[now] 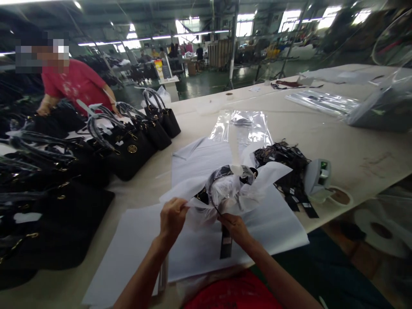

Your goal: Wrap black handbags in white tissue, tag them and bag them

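In front of me a black handbag (202, 195) stands among white wrapping sheets and clear plastic, its handle (222, 172) arching up. Most of its body is hidden by the wrapping. My left hand (173, 218) is closed on the edge of a white wrapping sheet (178, 189) at the bag's left side. At the near side, my right hand (235, 228) pinches the thin dark cord of a hang tag. The black hang tag (225, 246) dangles below its fingers, over white sheets (267, 231) spread on the table.
Several black handbags (131, 150) crowd the table's left side. Right of the work lie a heap of black tags (286, 167), a grey-white dispenser (317, 176) and a tape roll (341, 196). Clear plastic bags (247, 124) lie beyond. A person in red (75, 83) stands at the far left.
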Available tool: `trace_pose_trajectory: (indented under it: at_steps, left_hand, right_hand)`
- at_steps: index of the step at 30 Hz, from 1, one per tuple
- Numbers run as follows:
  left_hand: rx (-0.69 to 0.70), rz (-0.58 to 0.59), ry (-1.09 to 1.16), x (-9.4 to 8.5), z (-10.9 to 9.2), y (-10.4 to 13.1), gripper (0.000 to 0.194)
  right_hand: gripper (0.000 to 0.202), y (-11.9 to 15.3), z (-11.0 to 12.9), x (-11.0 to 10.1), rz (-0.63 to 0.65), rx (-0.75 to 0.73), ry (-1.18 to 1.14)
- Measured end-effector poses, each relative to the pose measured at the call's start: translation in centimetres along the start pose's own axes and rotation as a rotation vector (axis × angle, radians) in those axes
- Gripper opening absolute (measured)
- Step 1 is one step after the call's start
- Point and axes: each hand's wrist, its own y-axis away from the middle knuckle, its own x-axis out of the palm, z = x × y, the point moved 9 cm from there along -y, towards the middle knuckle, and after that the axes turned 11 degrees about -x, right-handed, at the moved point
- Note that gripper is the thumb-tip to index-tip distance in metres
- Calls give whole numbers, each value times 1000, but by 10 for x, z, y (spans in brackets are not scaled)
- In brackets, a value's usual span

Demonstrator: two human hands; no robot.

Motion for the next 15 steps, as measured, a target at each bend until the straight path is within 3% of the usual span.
trace_pose_trajectory:
  at_steps: [1,3,5,7,9,12,15]
  left_hand:
    - [13,5,-5,-4,-7,-4,10]
    - [121,12,39,-18,-35,-9,37]
    - [270,32,129,-34,-76,-14,68]
    - [359,65,196,-45,-116,-22,81]
    - [358,134,227,-45,-149,-37,75]
    - [252,374,274,-23,-176,-55,37]
    - [117,513,402,-13,-179,-62,27]
  right_hand:
    - [32,-1,-1,1,-8,-14,14]
    - [23,2,5,-7,-91,-92,96]
    - [25,14,16,-24,-261,-199,222]
    - [24,29,22,-30,-361,-266,305]
    - [17,34,13,-14,-227,-262,295]
    - [11,27,-20,23,81,-129,126]
    - [11,6,-43,32,121,-37,-80]
